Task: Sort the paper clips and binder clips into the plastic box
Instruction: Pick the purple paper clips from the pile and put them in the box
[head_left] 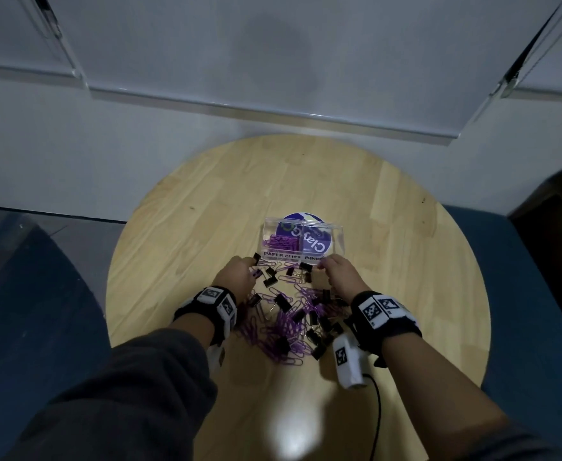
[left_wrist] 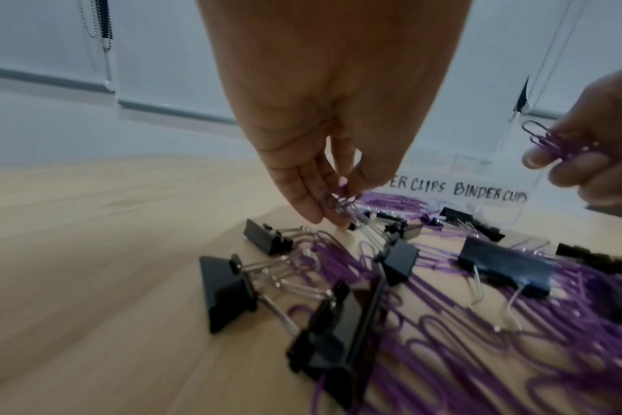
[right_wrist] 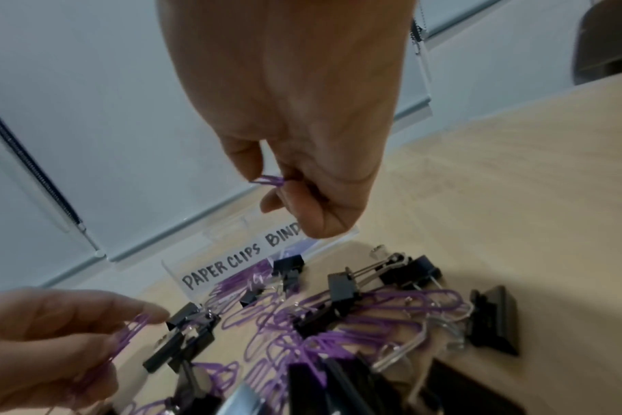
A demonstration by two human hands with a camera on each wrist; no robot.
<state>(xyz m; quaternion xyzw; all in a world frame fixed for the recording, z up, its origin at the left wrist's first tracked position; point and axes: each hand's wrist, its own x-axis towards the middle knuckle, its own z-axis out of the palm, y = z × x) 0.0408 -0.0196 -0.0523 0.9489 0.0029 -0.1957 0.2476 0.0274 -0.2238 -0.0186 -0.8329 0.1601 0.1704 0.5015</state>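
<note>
A clear plastic box (head_left: 338, 234) stands mid-table, its front marked PAPER CLIPS and BINDER CLIPS (left_wrist: 490, 193) (right_wrist: 231, 266). Purple paper clips (head_left: 278, 242) lie in its left compartment. In front of it spreads a mixed pile of purple paper clips (head_left: 286, 331) and black binder clips (head_left: 283, 302) (left_wrist: 228, 292) (right_wrist: 494, 317). My left hand (head_left: 251, 263) (left_wrist: 338, 209) pinches a few purple paper clips (left_wrist: 334, 196) just above the pile's far left. My right hand (head_left: 322, 263) (right_wrist: 272, 186) pinches a small bunch of purple paper clips (right_wrist: 269, 179) (left_wrist: 547, 140) at the box's front right.
The round wooden table (head_left: 206, 201) is ringed by blue seating (head_left: 532, 294) and a dark surface (head_left: 23, 294) on the left. A round purple sticker (head_left: 298, 217) lies under the box. A white wall with blinds (head_left: 273, 61) rises behind. A black cable (head_left: 377, 414) trails from my right wrist.
</note>
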